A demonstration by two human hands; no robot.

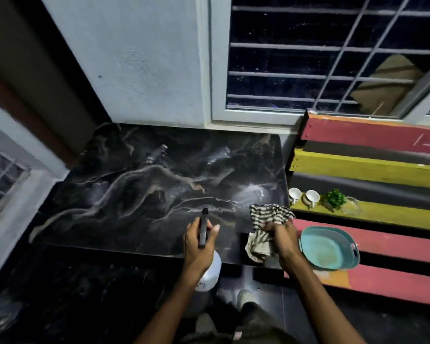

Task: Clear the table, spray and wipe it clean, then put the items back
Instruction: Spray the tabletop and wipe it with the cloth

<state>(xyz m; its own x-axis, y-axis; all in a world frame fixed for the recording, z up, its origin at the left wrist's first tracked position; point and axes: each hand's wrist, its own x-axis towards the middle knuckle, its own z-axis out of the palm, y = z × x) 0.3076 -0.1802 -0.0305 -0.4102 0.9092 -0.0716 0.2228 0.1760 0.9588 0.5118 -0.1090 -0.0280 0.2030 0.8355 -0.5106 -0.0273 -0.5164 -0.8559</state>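
The black marble table (134, 184) with pale veins fills the middle of the view, its top bare. My left hand (196, 242) grips a white spray bottle (210, 269) with a black trigger head, its nozzle aimed over the table's front edge. My right hand (281, 237) holds a striped cloth (266, 219) bunched at the table's front right corner, part draped on the surface. Moved off onto the bench to the right are two white cups (303, 196), a small green plant (334, 198), a glass dish (350, 206) and a teal tray (329, 248).
The painted slatted bench (382, 167) in red and yellow stands tight against the table's right side. A wall and barred window (308, 58) lie behind the table. Dark floor (85, 281) runs in front, where my foot shows.
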